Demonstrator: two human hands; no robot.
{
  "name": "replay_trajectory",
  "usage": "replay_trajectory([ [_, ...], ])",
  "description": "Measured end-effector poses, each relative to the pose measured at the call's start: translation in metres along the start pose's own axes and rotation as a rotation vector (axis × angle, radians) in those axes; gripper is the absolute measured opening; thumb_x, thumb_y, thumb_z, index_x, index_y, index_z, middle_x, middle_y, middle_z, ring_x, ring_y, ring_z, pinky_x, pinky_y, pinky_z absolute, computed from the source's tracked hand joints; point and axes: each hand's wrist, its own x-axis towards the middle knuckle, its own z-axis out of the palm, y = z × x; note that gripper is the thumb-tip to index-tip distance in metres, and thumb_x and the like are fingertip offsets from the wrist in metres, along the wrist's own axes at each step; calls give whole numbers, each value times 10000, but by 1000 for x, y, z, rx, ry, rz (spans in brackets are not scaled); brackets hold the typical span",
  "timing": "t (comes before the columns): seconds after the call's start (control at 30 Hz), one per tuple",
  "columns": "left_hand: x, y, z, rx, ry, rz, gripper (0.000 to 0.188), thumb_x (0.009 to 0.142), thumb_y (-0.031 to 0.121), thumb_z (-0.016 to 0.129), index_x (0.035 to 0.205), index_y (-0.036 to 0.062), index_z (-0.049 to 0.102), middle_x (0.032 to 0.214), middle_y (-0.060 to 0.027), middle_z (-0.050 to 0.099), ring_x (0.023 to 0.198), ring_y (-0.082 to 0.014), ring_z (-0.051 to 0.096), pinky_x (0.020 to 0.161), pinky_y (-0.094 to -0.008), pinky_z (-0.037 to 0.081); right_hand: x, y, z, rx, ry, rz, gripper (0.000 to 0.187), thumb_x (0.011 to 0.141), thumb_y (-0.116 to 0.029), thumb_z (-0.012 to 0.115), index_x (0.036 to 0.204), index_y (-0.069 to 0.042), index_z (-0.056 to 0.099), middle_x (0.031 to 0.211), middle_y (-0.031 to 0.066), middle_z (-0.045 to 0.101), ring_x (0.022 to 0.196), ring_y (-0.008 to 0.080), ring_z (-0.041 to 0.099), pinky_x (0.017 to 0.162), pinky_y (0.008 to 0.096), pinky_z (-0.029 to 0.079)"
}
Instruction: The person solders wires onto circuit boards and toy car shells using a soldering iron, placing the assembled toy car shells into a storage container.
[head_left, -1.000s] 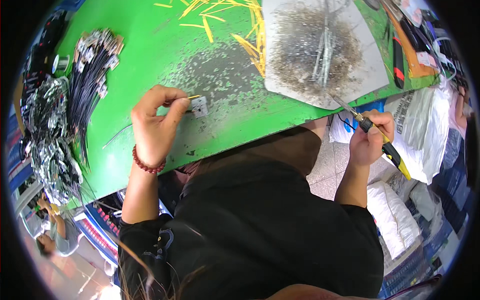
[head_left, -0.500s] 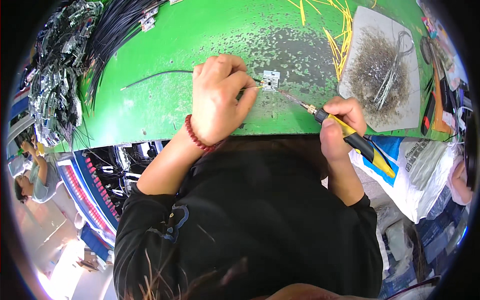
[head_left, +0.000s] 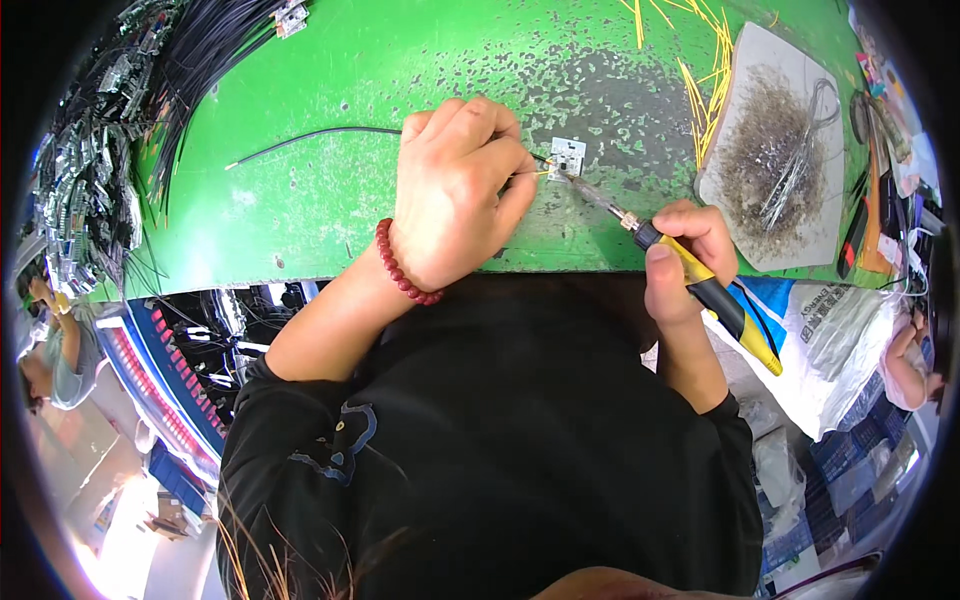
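Note:
My left hand [head_left: 462,185] is closed around a black cable [head_left: 330,130], whose free end trails off to the left over the green table. Thin wire ends come out of my fingers and reach a small white circuit board [head_left: 567,158] lying flat on the table. In my right hand [head_left: 690,255] is a yellow and black soldering iron [head_left: 715,290], held like a pen. Its tip is at the board's lower edge, beside the wire ends; whether it touches them is too small to tell.
A grey slab [head_left: 770,150] covered in dark residue carries a loop of solder wire [head_left: 790,165]. Yellow tubes [head_left: 712,90] lie beside it. Black cables [head_left: 205,75] and a heap of metallic parts [head_left: 90,190] fill the left end of the green table [head_left: 290,215]. Tools [head_left: 870,215] sit far right.
The board, both hands and the iron appear slightly further right, as the whole view has shifted. The iron's tip has come closer to the wire ends on the board.

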Motion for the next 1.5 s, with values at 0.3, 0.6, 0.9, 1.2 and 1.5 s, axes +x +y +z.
replay_trajectory([
  [0.3,0,0,0,23,8,16,115,654,61,724,715,93,631,875,-24,579,825,-212,552,725,-348,369,-1,-3,2,-42,-40,-1,226,793,-154,690,897,-4,554,732,76,571,584,98,461,517,237,345],
  [0.6,2,5,-2,41,-14,5,110,658,61,728,714,92,639,887,-27,587,844,-218,555,738,-358,373,-13,1,-17,37,242,-102,271,830,-196,686,923,0,523,800,98,556,670,110,472,592,239,363],
  [0.9,89,15,-1,-95,-144,254,134,692,48,729,776,40,625,877,-105,606,818,-290,597,715,-370,481,-9,7,-26,-171,154,-239,183,708,-72,681,832,7,572,625,105,566,487,190,527,453,291,409],
  [1.2,187,10,74,17,-529,679,101,730,115,695,787,71,624,854,-66,610,819,-280,612,708,-385,501,-3,0,-27,-207,144,-301,184,687,-93,679,813,-12,573,594,87,581,458,218,548,445,304,427],
  [1.5,156,4,33,39,-334,487,76,786,89,661,798,44,601,779,-106,619,765,-306,608,683,-387,487,-3,5,-31,-215,144,-333,177,698,-89,678,807,-4,567,588,94,572,453,218,538,446,309,422],
])
